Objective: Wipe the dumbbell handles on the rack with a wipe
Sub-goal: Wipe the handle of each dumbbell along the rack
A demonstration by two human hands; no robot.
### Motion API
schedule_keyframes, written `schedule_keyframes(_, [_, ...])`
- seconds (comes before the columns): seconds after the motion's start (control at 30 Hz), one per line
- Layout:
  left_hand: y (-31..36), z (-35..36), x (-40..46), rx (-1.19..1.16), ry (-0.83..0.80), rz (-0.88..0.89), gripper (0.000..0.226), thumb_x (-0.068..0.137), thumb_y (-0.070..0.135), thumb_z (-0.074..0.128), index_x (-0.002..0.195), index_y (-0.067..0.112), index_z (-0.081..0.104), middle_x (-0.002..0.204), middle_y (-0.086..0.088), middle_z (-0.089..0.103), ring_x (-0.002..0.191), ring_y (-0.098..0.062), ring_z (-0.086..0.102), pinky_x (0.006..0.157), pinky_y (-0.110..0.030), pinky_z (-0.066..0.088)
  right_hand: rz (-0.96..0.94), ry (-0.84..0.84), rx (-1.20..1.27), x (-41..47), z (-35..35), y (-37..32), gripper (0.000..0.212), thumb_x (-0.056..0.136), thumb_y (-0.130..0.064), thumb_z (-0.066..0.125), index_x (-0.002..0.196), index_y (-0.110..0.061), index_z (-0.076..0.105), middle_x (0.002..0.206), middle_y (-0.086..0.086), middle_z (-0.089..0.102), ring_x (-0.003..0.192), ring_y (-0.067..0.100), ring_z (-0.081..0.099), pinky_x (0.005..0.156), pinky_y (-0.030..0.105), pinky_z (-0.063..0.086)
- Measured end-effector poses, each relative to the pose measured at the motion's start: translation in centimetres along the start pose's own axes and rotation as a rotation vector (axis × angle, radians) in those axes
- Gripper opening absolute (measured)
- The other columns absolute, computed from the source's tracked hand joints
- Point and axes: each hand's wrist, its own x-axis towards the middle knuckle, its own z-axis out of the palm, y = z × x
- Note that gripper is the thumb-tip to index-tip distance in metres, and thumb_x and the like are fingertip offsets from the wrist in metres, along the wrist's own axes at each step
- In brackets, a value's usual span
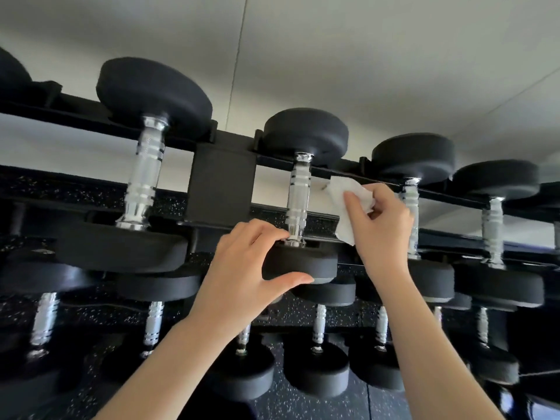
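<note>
Head view, nearest first: two bare forearms rising from bottom edge toward rack. Left hand (pixel 242 268) clamped on near head (pixel 300 265) of middle top-row dumbbell, thumb under the black disc's front edge, fingers curled over its top, fingertips (pixel 277 236) right by chrome collar. Right hand (pixel 383 225) gripping crumpled white wipe (pixel 348 204), thumb pressed on the tissue's front, other fingers curled behind it; wipe held just right of that dumbbell's chrome handle (pixel 298 201), cannot tell if touching. Handle upright in frame, knurled w/ smooth bands, running from gripped near head up to far head (pixel 306 131) seated on back rail. Rack (pixel 221 183): black steel, square upright post btwn left and middle dumbbells, rails slanting down to right. Larger dumbbell (pixel 145 174) to left of post, w/ big black heads and thicker chrome handle. Two more dumbbells to right: one (pixel 412 207) partly hidden behind right hand and wrist, another (pixel 492 228) farther right, well apart from both hands. Lower tier (pixel 318 353) below arms: row of smaller black-headed dumbbells w/ chrome handles, some blurred at frame edges. Black speckled floor (pixel 303 404) visible under lower tier and btwn rails. Pale wall (pixel 333 56) behind rack w/ thin vertical seam near centre.
</note>
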Motion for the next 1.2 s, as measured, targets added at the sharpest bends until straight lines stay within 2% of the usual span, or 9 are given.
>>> schedule_keyframes(0.17, [4.1,1.7,1.9,0.096,-0.027,0.140,0.055,0.078,0.063,0.054,0.109,0.019,0.064,0.106,0.007,0.057,0.103,-0.012,0.050,0.092,-0.024,0.030,0.058,0.089,0.030,-0.5,-5.4,2.5,0.010,0.088,-0.023,0.062,0.087,-0.014,0.062,0.065,0.009,0.057,0.053,0.008,0.041,0.049,0.017,0.035])
schedule_keyframes(0.33, [8.5,6.1,3.3,0.127,-0.108,0.222,0.052,0.083,0.060,0.051,0.113,0.018,0.062,0.107,0.007,0.056,0.101,-0.010,0.050,0.091,-0.026,0.038,0.084,0.151,-0.011,0.6,-10.2,6.7,0.011,0.090,-0.025,0.060,0.084,-0.017,0.058,0.056,-0.007,0.045,0.048,0.004,0.040,0.046,0.013,0.033])
schedule_keyframes(0.43, [10.2,9.4,3.8,0.143,-0.168,0.192,0.053,0.083,0.061,0.048,0.115,0.020,0.060,0.110,0.008,0.055,0.102,-0.010,0.050,0.090,-0.023,0.035,0.061,0.138,-0.043,2.3,-11.8,9.7,0.012,0.091,-0.026,0.059,0.084,-0.016,0.056,0.054,-0.010,0.039,0.047,0.004,0.038,0.048,0.012,0.032])
schedule_keyframes(0.57, [11.4,13.5,4.0,0.162,-0.198,0.121,0.058,0.082,0.063,0.046,0.119,0.020,0.058,0.113,0.008,0.054,0.104,-0.011,0.050,0.091,-0.025,0.037,-0.059,0.108,-0.085,5.2,-11.9,13.0,0.008,0.090,-0.021,0.060,0.087,-0.014,0.059,0.070,-0.013,0.049,0.062,-0.005,0.046,0.058,0.006,0.034])
schedule_keyframes(0.7, [11.7,16.0,4.1,0.158,-0.171,0.044,0.059,0.079,0.064,0.050,0.115,0.019,0.060,0.110,0.008,0.055,0.102,-0.011,0.050,0.087,-0.033,0.045,-0.160,0.057,-0.035,8.0,-9.6,14.7,0.012,0.088,-0.019,0.063,0.093,-0.008,0.063,0.089,-0.003,0.057,0.075,0.006,0.050,0.067,0.004,0.037])
schedule_keyframes(0.8, [11.7,16.6,4.0,0.077,-0.145,-0.033,0.060,0.075,0.065,0.053,0.116,0.022,0.061,0.110,0.014,0.052,0.106,-0.004,0.046,0.092,-0.023,0.039,-0.208,0.073,0.016,9.6,-7.4,15.2,0.009,0.086,-0.015,0.065,0.090,-0.007,0.065,0.088,0.005,0.060,0.073,0.011,0.051,0.066,0.008,0.036])
schedule_keyframes(0.93, [11.8,16.9,3.5,0.038,-0.125,-0.092,0.059,0.074,0.066,0.054,0.118,0.028,0.060,0.113,0.025,0.047,0.111,0.003,0.042,0.092,-0.003,0.028,-0.150,0.172,0.119,10.4,-5.9,15.0,0.005,0.080,-0.008,0.069,0.083,-0.005,0.067,0.081,0.006,0.058,0.064,0.006,0.045,0.066,0.003,0.035])
schedule_keyframes(1.03, [11.9,17.2,3.2,0.014,-0.104,-0.127,0.058,0.073,0.065,0.055,0.119,0.030,0.060,0.114,0.029,0.045,0.113,0.004,0.042,0.092,-0.003,0.027,-0.073,0.145,0.160,10.1,-5.8,14.9,0.007,0.081,-0.010,0.069,0.087,-0.006,0.070,0.083,0.000,0.057,0.066,-0.002,0.046,0.066,0.002,0.035])
schedule_keyframes(1.2, [11.9,17.3,3.3,-0.016,-0.097,-0.151,0.056,0.072,0.065,0.057,0.118,0.032,0.061,0.115,0.028,0.046,0.114,0.001,0.044,0.092,-0.004,0.028,0.026,0.113,0.177,10.2,-5.8,14.3,0.016,0.075,-0.027,0.072,0.083,-0.013,0.071,0.085,0.000,0.065,0.074,0.008,0.053,0.062,0.010,0.036])
